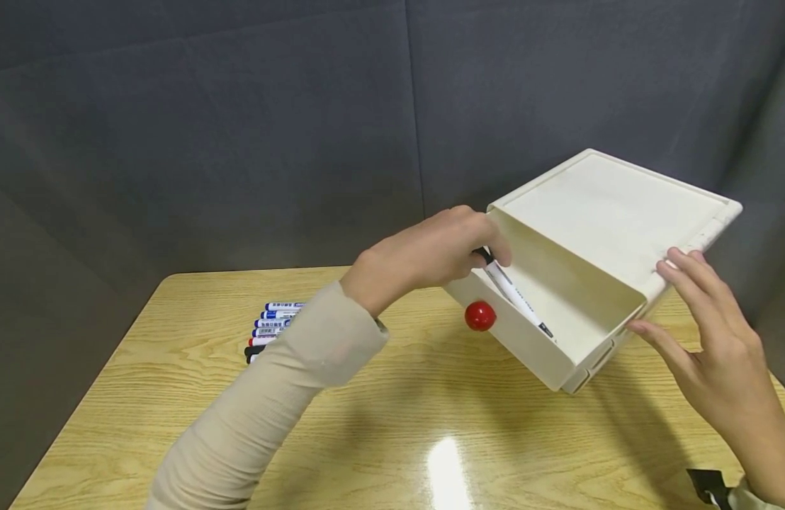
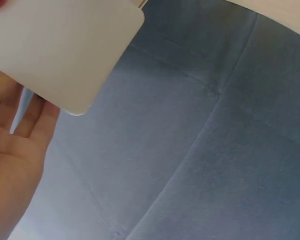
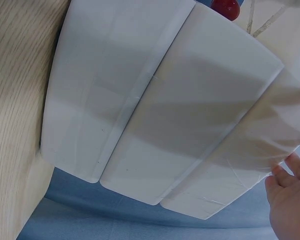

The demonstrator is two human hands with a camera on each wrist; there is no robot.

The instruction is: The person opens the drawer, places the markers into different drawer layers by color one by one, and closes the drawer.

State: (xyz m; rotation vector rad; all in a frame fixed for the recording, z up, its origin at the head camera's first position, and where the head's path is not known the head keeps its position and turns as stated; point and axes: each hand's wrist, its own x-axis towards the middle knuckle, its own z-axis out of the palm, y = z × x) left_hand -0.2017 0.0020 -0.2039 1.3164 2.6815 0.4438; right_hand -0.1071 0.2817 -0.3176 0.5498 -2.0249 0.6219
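Note:
A white drawer box (image 1: 616, 205) stands at the right of the table, with an open compartment facing my left hand. A round red knob (image 1: 480, 316) sticks out from the compartment's front panel (image 1: 533, 347). My left hand (image 1: 437, 248) reaches over that panel and pinches the black end of a white marker (image 1: 514, 294), which slants down inside. In the left wrist view, the panel (image 2: 65, 50) hides the marker and the fingertips. My right hand (image 1: 718, 340) rests spread fingers and thumb against the box's near right side; the right wrist view shows its fingertips at the white panels (image 3: 190, 110).
Several markers (image 1: 271, 324) with blue, red and black ends lie in a row on the wooden table (image 1: 392, 425), partly behind the left sleeve (image 1: 271, 404). A dark grey curtain (image 1: 303, 142) hangs behind. A small black item (image 1: 708, 485) shows near my right wrist.

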